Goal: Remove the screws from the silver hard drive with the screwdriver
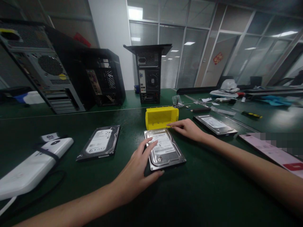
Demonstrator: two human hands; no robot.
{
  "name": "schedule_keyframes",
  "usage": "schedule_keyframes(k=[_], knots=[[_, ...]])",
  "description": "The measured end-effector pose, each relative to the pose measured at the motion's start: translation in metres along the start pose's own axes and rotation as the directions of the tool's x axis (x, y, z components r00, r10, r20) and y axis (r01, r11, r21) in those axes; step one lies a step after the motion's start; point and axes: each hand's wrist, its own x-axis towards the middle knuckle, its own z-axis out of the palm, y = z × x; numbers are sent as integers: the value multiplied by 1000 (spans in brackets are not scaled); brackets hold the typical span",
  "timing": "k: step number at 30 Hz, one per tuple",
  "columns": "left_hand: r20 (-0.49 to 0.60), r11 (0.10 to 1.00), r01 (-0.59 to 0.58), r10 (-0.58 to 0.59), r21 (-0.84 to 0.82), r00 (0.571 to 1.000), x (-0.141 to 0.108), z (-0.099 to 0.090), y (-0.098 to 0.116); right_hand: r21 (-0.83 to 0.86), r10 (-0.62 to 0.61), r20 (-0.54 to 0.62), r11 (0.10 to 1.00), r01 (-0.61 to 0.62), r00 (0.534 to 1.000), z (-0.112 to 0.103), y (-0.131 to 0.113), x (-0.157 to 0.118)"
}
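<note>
A silver hard drive (165, 159) with a white label lies in front of me, label side up. My left hand (136, 170) is over its left side, fingers spread above the label and thumb along the near edge. Just behind the drive a yellow plastic bin (162, 109) faces me with its open side; a few small dark bits lie inside. My right hand (187, 128) is at the bin's front right corner, index finger stretched to its lower rim and fingertips close together. Whatever is between those fingertips is too small to make out.
Two more hard drives lie left (100, 142) and right (214, 124). A white power strip (35, 167) is at left, a pink phone (267, 149) at right. Computer cases (150, 75) stand behind. A screwdriver (252, 115) and loose parts lie at far right.
</note>
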Motion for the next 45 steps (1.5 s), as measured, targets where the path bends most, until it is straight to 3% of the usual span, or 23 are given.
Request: schedule_keyframes(k=[31, 41, 45], knots=[[-12, 1000, -16, 16, -1, 1000, -1, 1, -1, -37, -33, 14, 999, 33, 999, -1, -2, 0], [19, 999, 18, -19, 28, 1000, -1, 0, 1, -56, 37, -52, 998, -40, 998, 2, -2, 0], [8, 1000, 3, -3, 9, 1000, -2, 0, 0, -118, 129, -180, 981, -152, 975, -1, -4, -8]])
